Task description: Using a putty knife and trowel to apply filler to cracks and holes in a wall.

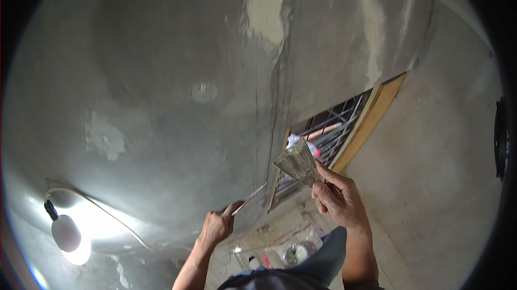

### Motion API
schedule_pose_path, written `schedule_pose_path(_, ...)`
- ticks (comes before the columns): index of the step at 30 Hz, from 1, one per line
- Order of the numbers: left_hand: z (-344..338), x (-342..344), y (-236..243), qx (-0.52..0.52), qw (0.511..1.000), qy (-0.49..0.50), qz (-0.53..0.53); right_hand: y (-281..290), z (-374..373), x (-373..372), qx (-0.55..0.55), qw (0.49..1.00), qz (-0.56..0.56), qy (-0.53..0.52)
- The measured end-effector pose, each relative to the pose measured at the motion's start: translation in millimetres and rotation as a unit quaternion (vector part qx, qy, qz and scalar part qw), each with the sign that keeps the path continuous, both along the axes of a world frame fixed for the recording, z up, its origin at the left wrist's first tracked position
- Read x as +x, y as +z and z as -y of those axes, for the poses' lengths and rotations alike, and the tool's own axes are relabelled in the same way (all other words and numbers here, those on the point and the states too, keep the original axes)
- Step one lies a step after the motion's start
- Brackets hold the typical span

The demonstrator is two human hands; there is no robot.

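My right hand (336, 198) grips a wide putty knife (296, 163), its broad metal blade smeared with filler and raised in front of the barred opening. Lower and to the left, my left hand (218, 222) is closed on a thin flat blade tool (247, 198), seen nearly edge-on and angled up to the right, close to the grey wall (161, 128). The two tools are apart. A pale patch of filler (266, 2) with a crack running down from it is high on the wall above my hands.
A lit bulb (67, 236) hangs at the lower left on a cable (105, 209). A wood-framed opening (379, 107) with metal bars has some objects in it. Below, beside my legs, a bucket (295, 253) of pale material stands among other items. Another plastered wall (425, 155) rises at the right.
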State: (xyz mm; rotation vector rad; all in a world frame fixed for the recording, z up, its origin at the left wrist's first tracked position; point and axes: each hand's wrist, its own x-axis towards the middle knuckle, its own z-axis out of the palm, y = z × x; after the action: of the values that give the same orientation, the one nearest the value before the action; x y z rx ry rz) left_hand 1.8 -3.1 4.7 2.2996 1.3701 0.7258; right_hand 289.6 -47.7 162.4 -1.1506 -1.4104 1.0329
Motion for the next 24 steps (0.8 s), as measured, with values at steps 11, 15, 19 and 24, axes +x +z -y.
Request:
schedule_pose_path(11,29,3,-29,-0.089,0.978,0.049,0.183,112,-93,-9,0.277,0.953,-0.058,-0.113)
schedule_pose_path(15,27,2,-25,-0.08,0.977,0.048,0.193,160,-146,1,0.483,0.835,0.166,-0.206)
schedule_pose_path(19,26,-2,-29,-0.089,0.978,0.055,0.18,203,-186,3,0.56,0.765,0.204,-0.244)
schedule_pose_path(24,24,-3,-38,-0.089,0.977,0.05,0.185,232,-219,13,0.615,0.687,0.259,-0.289)
